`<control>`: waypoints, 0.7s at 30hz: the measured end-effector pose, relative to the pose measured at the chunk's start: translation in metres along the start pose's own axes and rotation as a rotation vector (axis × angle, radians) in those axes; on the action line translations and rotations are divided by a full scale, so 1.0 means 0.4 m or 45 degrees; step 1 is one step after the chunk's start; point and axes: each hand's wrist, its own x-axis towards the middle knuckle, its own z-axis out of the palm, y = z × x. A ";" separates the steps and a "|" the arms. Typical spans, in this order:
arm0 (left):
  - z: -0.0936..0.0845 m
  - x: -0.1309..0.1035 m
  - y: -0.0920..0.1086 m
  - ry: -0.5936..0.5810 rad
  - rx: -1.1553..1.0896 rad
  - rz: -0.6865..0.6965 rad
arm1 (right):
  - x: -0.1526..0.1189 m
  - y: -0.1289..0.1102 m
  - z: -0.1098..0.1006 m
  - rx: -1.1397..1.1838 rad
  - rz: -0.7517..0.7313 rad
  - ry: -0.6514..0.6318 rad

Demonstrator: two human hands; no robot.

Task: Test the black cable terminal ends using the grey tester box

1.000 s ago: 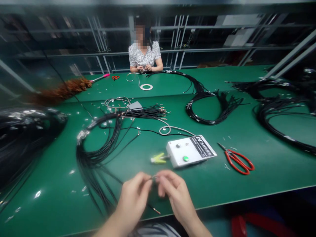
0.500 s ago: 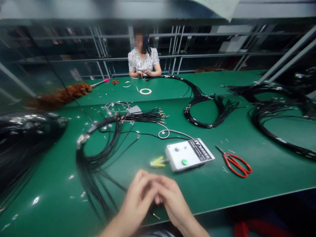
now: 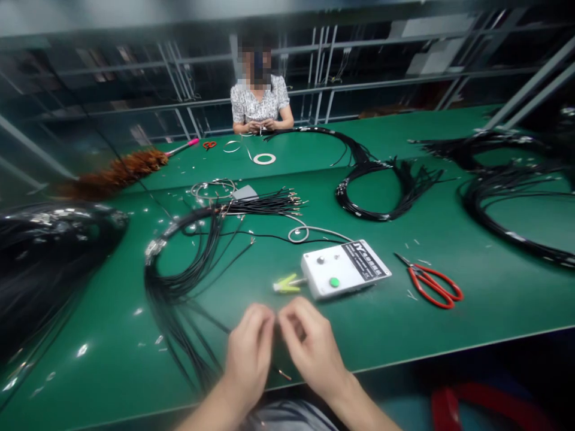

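Observation:
My left hand is closed in a pinch near the front edge of the green table. Beside it my right hand is pinched too, the fingertips of both close together. What lies between the fingers is too small and blurred to name. A dark wire with a bare copper end shows below and between the hands. Just beyond them stands a white box with a green button, and a yellow-green forked piece sticks out of its left side. A bundle of black cables curves to the left of my hands.
Red-handled scissors lie right of the box. More black cable coils rest behind it and at the right; a large dark bundle is at far left. Across the table sits a person, near a white tape ring and a brown duster.
My hands have drawn slightly apart, from fingers overlapping to two separate pinches. The view has tilted a little, and the table's things appear slightly higher.

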 end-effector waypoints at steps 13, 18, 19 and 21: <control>-0.013 0.013 -0.011 -0.116 0.129 -0.040 | -0.010 0.041 -0.088 -0.624 -0.315 -0.081; -0.019 0.015 -0.033 -0.233 0.281 0.258 | 0.024 0.034 -0.067 -0.850 -0.681 -0.136; -0.023 0.018 -0.038 -0.247 0.357 0.368 | 0.031 0.035 -0.067 -0.882 -0.727 -0.154; -0.033 0.029 -0.047 -0.264 0.507 0.542 | 0.040 0.034 -0.076 -0.946 -0.792 -0.167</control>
